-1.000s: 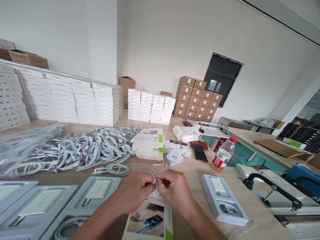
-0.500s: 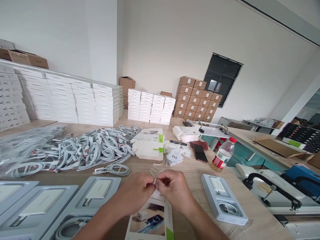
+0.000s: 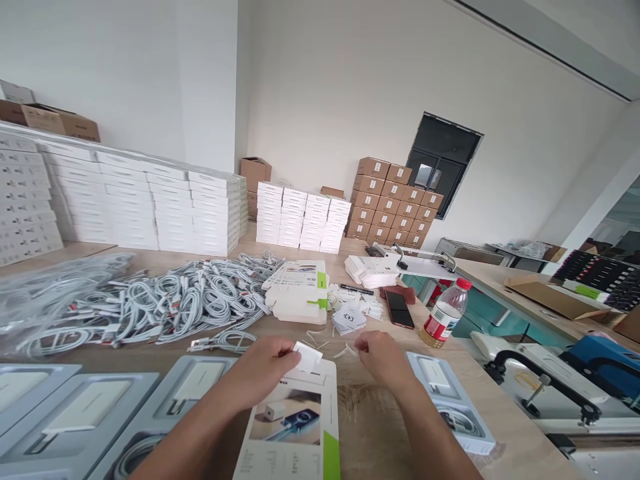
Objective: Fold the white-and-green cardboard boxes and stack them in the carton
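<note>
My left hand pinches a small white tab at the top end of a flat white-and-green box sleeve. Printed on the sleeve is a picture of a charger and a phone. Whether the tab is part of the sleeve or a separate piece, I cannot tell. To the right, clear of the sleeve, my right hand has its fingertips closed on a thin white strip. More loose strips lie just beyond the sleeve, near a stack of small white cards.
Grey trays with chargers line the left front; another tray lies right. Behind are a cable heap, flat sleeves, a phone and a bottle. White box stacks stand farther back.
My hands were together at the sleeve's top end. My right hand has moved away to the right with a thin strip, while my left hand keeps its pinch and has shifted slightly left.
</note>
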Motion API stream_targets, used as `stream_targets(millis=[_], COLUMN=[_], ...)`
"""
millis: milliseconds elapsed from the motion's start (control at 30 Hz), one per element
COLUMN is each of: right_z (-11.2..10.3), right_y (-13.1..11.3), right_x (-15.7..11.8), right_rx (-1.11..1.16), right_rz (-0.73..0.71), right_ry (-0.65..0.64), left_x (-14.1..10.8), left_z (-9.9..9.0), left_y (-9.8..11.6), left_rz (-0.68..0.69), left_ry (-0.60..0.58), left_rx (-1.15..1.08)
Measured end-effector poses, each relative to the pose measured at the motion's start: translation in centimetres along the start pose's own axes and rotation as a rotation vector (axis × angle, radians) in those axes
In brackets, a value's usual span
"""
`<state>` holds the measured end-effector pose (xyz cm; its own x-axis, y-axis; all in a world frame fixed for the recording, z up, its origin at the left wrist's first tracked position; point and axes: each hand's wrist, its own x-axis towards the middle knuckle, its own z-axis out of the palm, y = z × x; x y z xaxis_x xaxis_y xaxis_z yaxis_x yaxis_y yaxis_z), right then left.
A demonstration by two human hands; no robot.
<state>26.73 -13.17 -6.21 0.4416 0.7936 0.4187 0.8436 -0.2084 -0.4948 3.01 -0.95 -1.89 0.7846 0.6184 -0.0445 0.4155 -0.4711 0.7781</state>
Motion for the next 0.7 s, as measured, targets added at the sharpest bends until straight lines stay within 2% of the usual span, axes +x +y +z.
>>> stream_targets(millis=[100, 267, 367, 467, 567, 700], right_z=[-0.1, 0.9, 1.7, 1.7, 1.2, 0.5], right_y=[-1.3, -4.8, -6.1, -6.3, -5.9, -5.7], right_x=[-0.2, -1.0, -1.6, -1.8, -1.5, -1.4], right_rx=[-0.006, 0.426, 0.503, 0.531, 0.543, 0.511], right_rz=[0.006, -0.112, -0.166, -0.12, -0.074, -0.168], right_ry=[0.016, -0.023, -0.068, -0.054, 0.031, 0.041], left_x=[0.1, 0.1, 0.1, 0.0, -0.1, -0.1], left_z=[0.2, 0.5, 0.5, 0.4, 0.0, -0.4], left_y=[0.0, 0.1, 0.2, 0.2, 0.1, 0.0], left_rz=[0.001, 0.056, 0.069, 0.061, 0.043, -0.022], left_ry=[0.006, 0.002, 0.022, 0.022, -0.016, -0.042], left_rx=[-0.02, -0.062, -0.07, -0.082, -0.248, -0.471])
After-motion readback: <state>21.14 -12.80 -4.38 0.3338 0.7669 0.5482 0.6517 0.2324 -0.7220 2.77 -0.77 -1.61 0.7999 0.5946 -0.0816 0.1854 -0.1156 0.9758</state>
